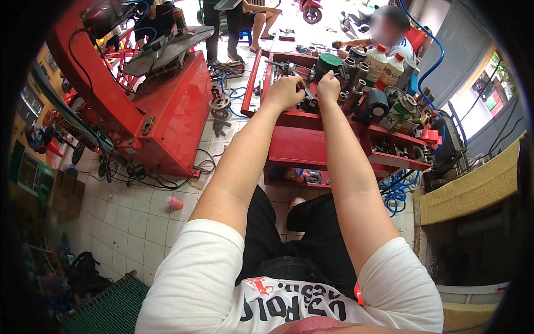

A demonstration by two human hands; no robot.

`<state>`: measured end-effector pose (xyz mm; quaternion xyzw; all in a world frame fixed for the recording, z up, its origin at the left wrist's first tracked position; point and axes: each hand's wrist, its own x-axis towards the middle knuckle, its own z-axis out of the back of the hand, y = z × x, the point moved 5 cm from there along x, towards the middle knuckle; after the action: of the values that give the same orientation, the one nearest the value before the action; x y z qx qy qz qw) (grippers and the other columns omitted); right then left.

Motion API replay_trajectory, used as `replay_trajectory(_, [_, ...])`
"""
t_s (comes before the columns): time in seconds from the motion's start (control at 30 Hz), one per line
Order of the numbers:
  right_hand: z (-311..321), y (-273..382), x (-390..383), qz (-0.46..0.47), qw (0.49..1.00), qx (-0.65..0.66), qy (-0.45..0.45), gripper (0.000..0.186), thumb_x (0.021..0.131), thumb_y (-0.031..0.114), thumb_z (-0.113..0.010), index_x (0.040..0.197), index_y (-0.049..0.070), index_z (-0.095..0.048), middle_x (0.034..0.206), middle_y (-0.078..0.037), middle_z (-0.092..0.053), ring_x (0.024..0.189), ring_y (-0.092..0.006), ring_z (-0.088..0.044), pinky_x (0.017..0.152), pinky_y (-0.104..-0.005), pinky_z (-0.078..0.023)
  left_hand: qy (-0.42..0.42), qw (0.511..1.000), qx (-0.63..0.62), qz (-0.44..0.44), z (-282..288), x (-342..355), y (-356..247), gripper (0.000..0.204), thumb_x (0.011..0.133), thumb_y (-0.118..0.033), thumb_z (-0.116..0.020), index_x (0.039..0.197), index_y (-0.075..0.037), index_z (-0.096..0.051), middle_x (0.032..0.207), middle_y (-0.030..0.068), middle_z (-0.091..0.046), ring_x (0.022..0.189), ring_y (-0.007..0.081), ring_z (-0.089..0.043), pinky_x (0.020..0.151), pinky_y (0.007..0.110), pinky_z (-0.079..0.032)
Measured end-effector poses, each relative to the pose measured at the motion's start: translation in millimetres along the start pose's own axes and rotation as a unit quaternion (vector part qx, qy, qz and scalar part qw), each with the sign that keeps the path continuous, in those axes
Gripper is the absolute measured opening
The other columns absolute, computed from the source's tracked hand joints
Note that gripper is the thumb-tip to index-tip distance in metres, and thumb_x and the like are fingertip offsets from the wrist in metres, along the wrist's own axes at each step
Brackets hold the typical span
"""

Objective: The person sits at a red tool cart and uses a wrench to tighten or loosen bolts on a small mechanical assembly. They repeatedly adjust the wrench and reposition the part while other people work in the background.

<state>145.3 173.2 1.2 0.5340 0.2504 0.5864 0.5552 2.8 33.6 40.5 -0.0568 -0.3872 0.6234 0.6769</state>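
Both my arms reach forward over a red tool cart (297, 146). My left hand (286, 93) is at the cart's near edge, its fingers curled down among small dark metal parts; what they grip, if anything, is hidden. Just to its right, my right hand (329, 88) is closed in a fist, and I cannot make out what is inside it. A green round tin (329, 63) stands right behind the right hand. Dark metal cylinders (361, 72) are crowded to its right. Loose tools and parts fill the tray around both hands.
White bottles with red caps (376, 61), a black can (374, 106) and a spray can (404, 106) crowd the cart's right side. A red tyre machine (178, 117) stands left. Blue hose (397, 192) coils by the cart. A person (389, 33) sits beyond it.
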Motion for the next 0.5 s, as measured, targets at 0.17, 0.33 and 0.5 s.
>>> replay_trajectory(0.17, [5,2,-3,-0.028,0.999,0.028,-0.005,0.061,0.107,0.044,-0.044,0.091,-0.006,-0.074,0.09,-0.03,-0.073,0.091,-0.0474,-0.071,0.084,-0.0532,-0.053,0.0,1.0,0.001,-0.002,1,0,0,0.024,0.087,-0.024,-0.07,0.103,-0.007,-0.076,0.094,0.0146,-0.078,0.09,0.0305,-0.076,0.084,0.041,-0.058])
replay_trajectory(0.33, [5,3,-7,-0.034,0.999,0.03,0.005,0.061,0.106,0.047,-0.048,0.087,-0.005,-0.074,0.088,-0.029,-0.073,0.09,-0.0458,-0.072,0.084,-0.0523,-0.053,0.027,0.999,0.013,0.022,2,0,1,0.025,0.086,-0.024,-0.071,0.105,-0.009,-0.076,0.102,0.0127,-0.078,0.099,0.0296,-0.075,0.09,0.041,-0.059])
replay_trajectory(0.5, [5,-7,1,-0.062,0.997,0.037,0.004,0.062,0.105,0.048,-0.048,0.087,-0.006,-0.074,0.09,-0.029,-0.074,0.092,-0.0459,-0.072,0.085,-0.0521,-0.053,0.013,1.0,-0.003,0.008,0,0,-2,0.025,0.086,-0.023,-0.07,0.104,-0.007,-0.076,0.097,0.0143,-0.078,0.093,0.0298,-0.075,0.086,0.04,-0.058])
